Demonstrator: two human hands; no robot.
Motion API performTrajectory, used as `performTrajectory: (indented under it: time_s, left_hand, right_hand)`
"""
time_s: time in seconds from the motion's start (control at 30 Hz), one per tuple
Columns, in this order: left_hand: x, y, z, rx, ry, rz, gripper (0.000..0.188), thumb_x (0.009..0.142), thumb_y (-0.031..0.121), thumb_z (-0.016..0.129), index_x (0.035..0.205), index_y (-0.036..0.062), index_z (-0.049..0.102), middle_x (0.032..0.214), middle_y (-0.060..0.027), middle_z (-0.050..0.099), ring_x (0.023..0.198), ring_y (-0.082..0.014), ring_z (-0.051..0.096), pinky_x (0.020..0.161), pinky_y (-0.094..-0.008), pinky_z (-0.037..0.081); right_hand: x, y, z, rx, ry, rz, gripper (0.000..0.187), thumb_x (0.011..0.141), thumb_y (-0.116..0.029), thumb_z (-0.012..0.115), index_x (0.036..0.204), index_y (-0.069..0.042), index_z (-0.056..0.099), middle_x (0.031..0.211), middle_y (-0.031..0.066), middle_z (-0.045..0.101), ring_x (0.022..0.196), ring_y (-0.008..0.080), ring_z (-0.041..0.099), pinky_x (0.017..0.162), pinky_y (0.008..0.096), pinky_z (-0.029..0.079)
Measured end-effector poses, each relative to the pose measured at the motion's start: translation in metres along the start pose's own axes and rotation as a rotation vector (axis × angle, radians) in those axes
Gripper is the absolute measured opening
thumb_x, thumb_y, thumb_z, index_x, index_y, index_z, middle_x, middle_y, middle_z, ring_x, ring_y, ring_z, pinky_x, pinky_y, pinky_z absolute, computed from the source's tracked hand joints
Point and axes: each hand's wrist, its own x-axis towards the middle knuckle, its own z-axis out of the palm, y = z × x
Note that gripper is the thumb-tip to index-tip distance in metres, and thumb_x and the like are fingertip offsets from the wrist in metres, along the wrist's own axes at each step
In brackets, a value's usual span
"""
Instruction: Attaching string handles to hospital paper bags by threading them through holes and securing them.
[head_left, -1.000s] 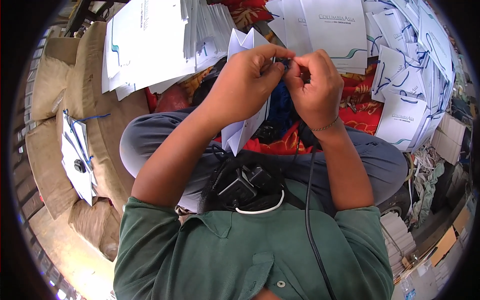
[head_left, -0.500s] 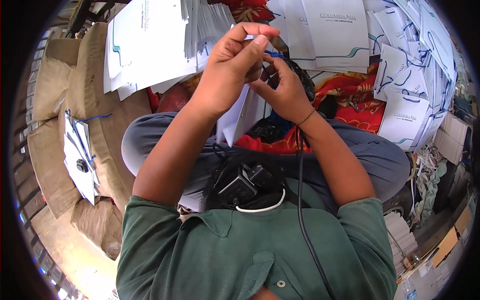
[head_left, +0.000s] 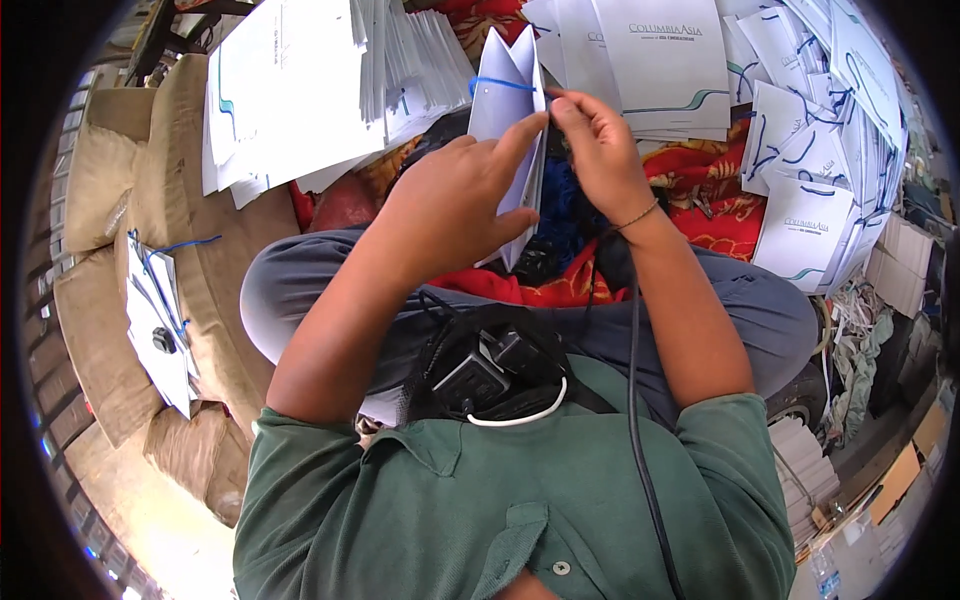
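In front of my crossed legs stands a white paper bag (head_left: pixel 503 112), its mouth up and its folded sides showing. Across its top runs a blue cord (head_left: pixel 500 83) that reaches the right panel. My left hand (head_left: pixel 455 195) is closed on the bag from the left, index finger at the panel's edge and thumb lower down; its other fingers are hidden. On the outside of that panel, my right hand (head_left: pixel 608 160) pinches where the cord comes through, though its fingertips partly cover the spot.
Stacked white paper sheets (head_left: pixel 290 90) lie at the far left. Flat bags (head_left: pixel 665 60) and a heap of corded bags (head_left: pixel 815 230) fill the right, over a red patterned cloth (head_left: pixel 715 225). Brown cushions (head_left: pixel 190 170) stand left. A black cable (head_left: pixel 640 440) hangs down my front.
The bag has come up upright between my hands, its blue cord now across the top. My left hand has lowered onto its side; my right hand has shifted slightly right to its edge.
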Motion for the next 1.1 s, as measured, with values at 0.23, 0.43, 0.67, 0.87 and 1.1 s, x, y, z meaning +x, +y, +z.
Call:
performTrajectory:
  time_s: [0.23,0.43,0.67,0.87,1.1]
  left_hand:
    - [0.012,-0.010,-0.003,0.155,-0.021,-0.159,0.090,0.093,0.008,0.069,0.173,0.0179,0.028,0.088,-0.0215,0.075,0.083,-0.0457,0.075,0.077,-0.0543,0.058]
    - [0.020,-0.024,0.009,0.058,0.222,-0.180,0.076,0.099,0.004,0.066,0.168,0.0173,0.038,0.104,-0.0251,0.078,0.090,-0.0424,0.079,0.079,-0.0486,0.062]
    - [0.022,-0.031,0.009,-0.527,0.124,-0.249,0.055,0.106,0.005,0.068,0.158,0.0064,0.052,0.109,-0.0147,0.077,0.101,-0.0199,0.073,0.095,-0.0343,0.057]
    - [0.023,-0.029,0.008,-0.620,0.097,-0.260,0.052,0.108,0.002,0.064,0.159,0.0068,0.054,0.112,-0.0109,0.074,0.098,-0.0132,0.067,0.091,-0.0299,0.055]
    - [0.021,-0.026,0.010,-0.597,0.134,-0.219,0.056,0.108,0.000,0.062,0.162,0.0086,0.051,0.110,-0.0119,0.075,0.097,-0.0129,0.067,0.091,-0.0295,0.054]
  right_hand:
    - [-0.004,-0.042,-0.026,0.378,0.013,-0.049,0.028,0.108,-0.005,0.063,0.135,-0.001,0.065,0.093,0.0054,0.070,0.078,0.0115,0.065,0.074,0.0267,0.058]
    - [-0.019,-0.098,-0.015,0.178,-0.044,-0.215,0.020,0.109,-0.003,0.065,0.127,0.002,0.072,0.111,0.0098,0.077,0.094,0.0120,0.072,0.088,0.0287,0.060]
    - [-0.019,-0.081,-0.009,0.068,-0.071,-0.437,0.019,0.110,-0.004,0.065,0.126,0.002,0.073,0.111,0.0043,0.074,0.100,0.0120,0.069,0.090,0.0303,0.057]
    - [-0.021,-0.059,-0.004,-0.445,-0.079,-0.337,0.019,0.104,-0.012,0.073,0.118,-0.001,0.078,0.096,0.0122,0.077,0.086,0.0255,0.075,0.079,0.0335,0.057]
    - [-0.025,-0.054,0.008,-0.493,-0.059,-0.302,0.018,0.096,-0.009,0.076,0.111,0.000,0.078,0.099,0.0179,0.078,0.092,0.0356,0.077,0.082,0.0424,0.060]
